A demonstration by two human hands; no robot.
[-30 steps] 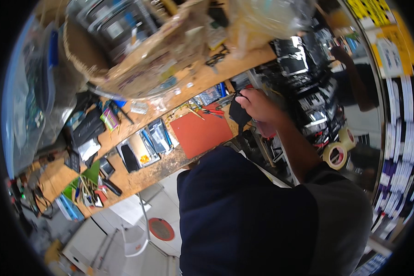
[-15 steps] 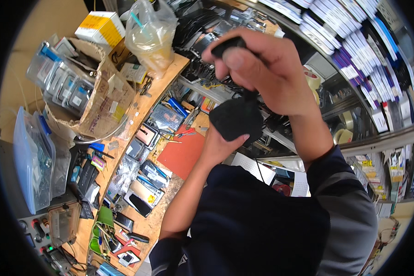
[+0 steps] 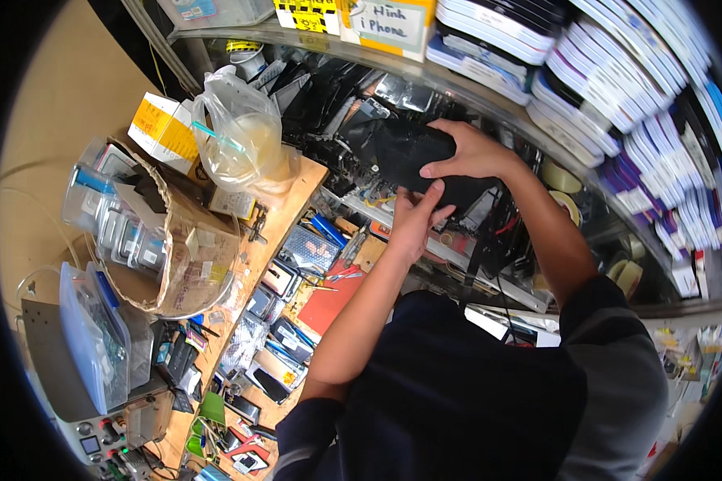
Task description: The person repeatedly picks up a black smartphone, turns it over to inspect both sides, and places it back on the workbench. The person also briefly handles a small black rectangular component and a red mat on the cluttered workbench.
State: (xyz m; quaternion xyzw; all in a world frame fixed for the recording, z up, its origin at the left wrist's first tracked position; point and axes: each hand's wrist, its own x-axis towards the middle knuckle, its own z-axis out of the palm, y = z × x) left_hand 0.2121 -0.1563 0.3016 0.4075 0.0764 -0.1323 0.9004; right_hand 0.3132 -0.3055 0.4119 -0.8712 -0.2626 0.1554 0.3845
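Both hands are at a black, soft-looking pouch or cloth-like piece [image 3: 413, 152] above a glass-fronted shelf of dark parts. My right hand [image 3: 477, 152] grips its right side, thumb at the lower edge and fingers along the upper edge. At its lower edge is my left hand [image 3: 415, 223], thumb up against the black piece and the other fingers bent beneath. Its exact kind is hard to make out, since its dark outline merges with the dark parts [image 3: 337, 156] behind it.
Left of my arm, a wooden bench [image 3: 297, 180] bears a drink cup in a plastic bag [image 3: 249, 148], a cardboard box [image 3: 196, 264] of packaged items, phones [image 3: 277, 377] and tools. Stacked white boxes [image 3: 610, 88] line the upper right. Tape rolls [image 3: 565, 204] lie right of my hands.
My raised right hand has come down to the black piece beside my left hand. The black piece has moved up and over the shelf, and the view has shifted.
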